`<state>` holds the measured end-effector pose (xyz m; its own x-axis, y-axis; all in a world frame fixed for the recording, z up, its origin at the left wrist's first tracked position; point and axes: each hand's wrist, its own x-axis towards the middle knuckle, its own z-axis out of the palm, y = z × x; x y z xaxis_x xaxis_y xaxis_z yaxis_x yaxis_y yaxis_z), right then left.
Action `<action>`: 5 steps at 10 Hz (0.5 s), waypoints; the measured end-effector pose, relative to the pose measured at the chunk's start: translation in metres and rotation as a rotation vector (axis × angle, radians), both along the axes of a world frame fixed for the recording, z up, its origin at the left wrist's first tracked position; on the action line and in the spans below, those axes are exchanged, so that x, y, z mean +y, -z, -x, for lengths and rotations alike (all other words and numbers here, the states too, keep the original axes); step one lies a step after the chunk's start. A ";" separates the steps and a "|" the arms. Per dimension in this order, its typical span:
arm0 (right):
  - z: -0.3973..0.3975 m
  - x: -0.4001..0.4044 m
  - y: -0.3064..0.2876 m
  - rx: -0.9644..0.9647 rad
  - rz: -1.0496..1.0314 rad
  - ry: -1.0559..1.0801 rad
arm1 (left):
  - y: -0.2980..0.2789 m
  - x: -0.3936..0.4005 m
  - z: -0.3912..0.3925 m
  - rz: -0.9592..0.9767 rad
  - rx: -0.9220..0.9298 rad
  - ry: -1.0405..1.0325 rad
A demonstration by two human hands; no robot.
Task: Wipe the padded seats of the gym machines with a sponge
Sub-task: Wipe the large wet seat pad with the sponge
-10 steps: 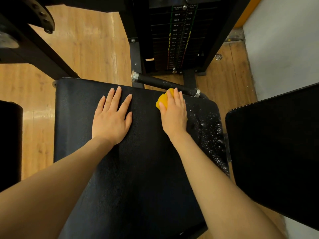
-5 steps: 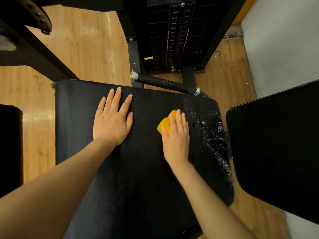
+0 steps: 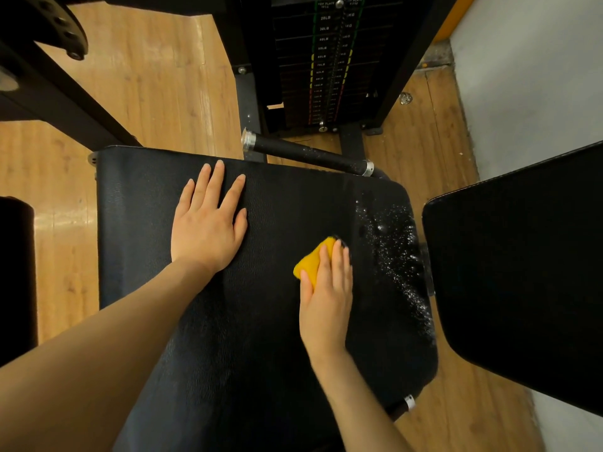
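A wide black padded seat fills the middle of the scene, with a second black pad just beside its right edge and a weight stack standing at the far end over the wooden floor. A black handle bar with metal end caps runs across just past the seat's far edge. A band of white foam droplets lies along the right side of the seat, which looks like the part not yet wiped. The left hand lies flat and released on the far left of the seat, fingers straight, probably to brace the body while leaning over. The right hand presses the yellow sponge down onto the seat with straight fingers laid over it, near the foam's left border, well placed to sweep through the droplets.
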<state>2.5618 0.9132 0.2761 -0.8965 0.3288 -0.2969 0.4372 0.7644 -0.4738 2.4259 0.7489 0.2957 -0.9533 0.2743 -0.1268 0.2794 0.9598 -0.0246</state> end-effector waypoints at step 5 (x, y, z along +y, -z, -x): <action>0.116 0.060 0.019 0.022 0.003 -0.016 | 0.001 0.000 0.000 -0.008 0.012 -0.002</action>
<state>2.4456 0.9729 0.2573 -0.9081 0.3133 -0.2779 0.4142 0.7701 -0.4851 2.4263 0.7489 0.2951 -0.9552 0.2734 -0.1131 0.2774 0.9605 -0.0206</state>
